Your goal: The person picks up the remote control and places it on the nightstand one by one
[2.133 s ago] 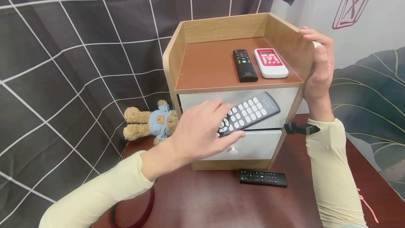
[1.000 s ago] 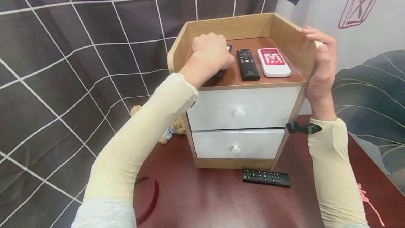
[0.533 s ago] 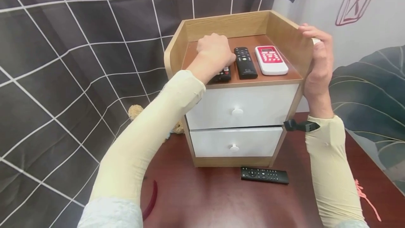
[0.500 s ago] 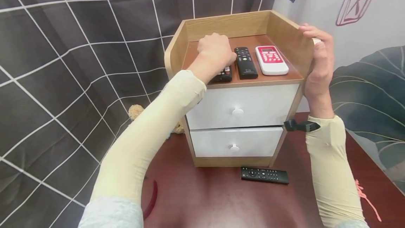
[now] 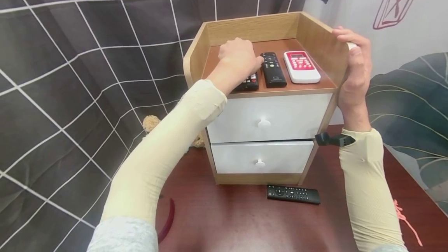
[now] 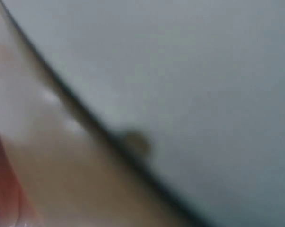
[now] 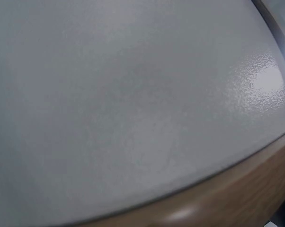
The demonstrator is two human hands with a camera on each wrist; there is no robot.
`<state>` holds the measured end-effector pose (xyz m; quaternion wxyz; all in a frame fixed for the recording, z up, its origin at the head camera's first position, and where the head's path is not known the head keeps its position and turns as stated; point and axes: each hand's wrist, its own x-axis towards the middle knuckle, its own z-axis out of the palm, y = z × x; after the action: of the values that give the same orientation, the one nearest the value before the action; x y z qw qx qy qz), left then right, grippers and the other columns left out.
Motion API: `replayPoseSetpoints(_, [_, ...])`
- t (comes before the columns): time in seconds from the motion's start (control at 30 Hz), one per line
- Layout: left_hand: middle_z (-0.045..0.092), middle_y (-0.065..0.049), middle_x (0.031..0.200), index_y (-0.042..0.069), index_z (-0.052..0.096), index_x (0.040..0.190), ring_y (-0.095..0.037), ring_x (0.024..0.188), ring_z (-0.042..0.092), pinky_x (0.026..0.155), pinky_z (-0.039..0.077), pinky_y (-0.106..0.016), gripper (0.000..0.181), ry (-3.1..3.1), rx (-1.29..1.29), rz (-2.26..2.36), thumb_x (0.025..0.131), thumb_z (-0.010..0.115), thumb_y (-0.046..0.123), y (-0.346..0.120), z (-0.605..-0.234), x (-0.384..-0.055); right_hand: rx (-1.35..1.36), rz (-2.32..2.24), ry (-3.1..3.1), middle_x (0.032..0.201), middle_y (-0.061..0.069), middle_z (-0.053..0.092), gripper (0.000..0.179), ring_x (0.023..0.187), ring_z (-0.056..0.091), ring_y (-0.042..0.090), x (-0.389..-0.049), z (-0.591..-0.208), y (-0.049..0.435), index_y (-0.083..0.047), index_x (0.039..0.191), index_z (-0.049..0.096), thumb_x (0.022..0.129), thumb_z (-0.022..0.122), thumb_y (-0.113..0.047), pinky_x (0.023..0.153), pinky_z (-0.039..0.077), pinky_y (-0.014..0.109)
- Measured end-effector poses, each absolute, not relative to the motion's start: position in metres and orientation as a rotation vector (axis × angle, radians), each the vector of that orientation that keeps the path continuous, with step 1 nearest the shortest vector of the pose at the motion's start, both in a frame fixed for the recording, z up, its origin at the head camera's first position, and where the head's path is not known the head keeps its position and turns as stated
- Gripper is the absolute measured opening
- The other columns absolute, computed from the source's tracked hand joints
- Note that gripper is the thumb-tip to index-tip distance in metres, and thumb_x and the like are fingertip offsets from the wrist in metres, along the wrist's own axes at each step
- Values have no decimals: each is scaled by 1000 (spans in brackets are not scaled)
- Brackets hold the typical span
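Note:
In the head view, my left hand (image 5: 238,61) is curled over a dark remote control (image 5: 250,84) at the left of the cabinet's brown top. Only the remote's near end with a few small buttons shows; the rest is hidden under the hand. My thumb reaches close to a slim black remote (image 5: 274,72). A white remote with a red face (image 5: 301,67) lies to the right of that one. My right hand (image 5: 355,73) grips the right side panel of the wooden cabinet (image 5: 252,30), fingers over its upper edge. Both wrist views mostly show close-up pale surfaces.
Two white drawers with knobs (image 5: 264,123) face me. Another black remote (image 5: 293,194) lies on the reddish table (image 5: 224,221) before the cabinet. A teddy bear (image 5: 151,123) is mostly hidden behind my left arm. Coral string (image 5: 402,219) lies at right.
My left hand has carried the remote from in front of the drawers up onto the cabinet top, left of the slim black remote. The right hand keeps its place on the side panel.

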<state>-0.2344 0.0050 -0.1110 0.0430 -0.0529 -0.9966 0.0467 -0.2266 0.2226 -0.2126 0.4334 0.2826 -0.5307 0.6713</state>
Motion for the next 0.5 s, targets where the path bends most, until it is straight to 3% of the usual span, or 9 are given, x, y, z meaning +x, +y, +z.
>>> replayPoseSetpoints(0.3, [53, -12, 144, 11, 34, 153, -30, 124, 59, 98, 50, -42, 74, -2921, -293, 160, 100, 31, 63, -5, -110, -222, 704, 1674, -1314, 128, 11, 62, 28, 135, 42, 28, -226, -213, 224, -8, 109, 65, 93, 46, -21, 111, 26, 31])
replayPoseSetpoints(0.5, [51, -10, 143, 15, 36, 151, -30, 124, 57, 98, 50, -43, 67, -2840, -440, 93, 100, 35, 59, -6, -115, -204, 686, 1655, -1336, 129, 10, 62, 29, 135, 42, 26, -225, -212, 224, -8, 109, 65, 92, 47, -22, 113, 24, 32])
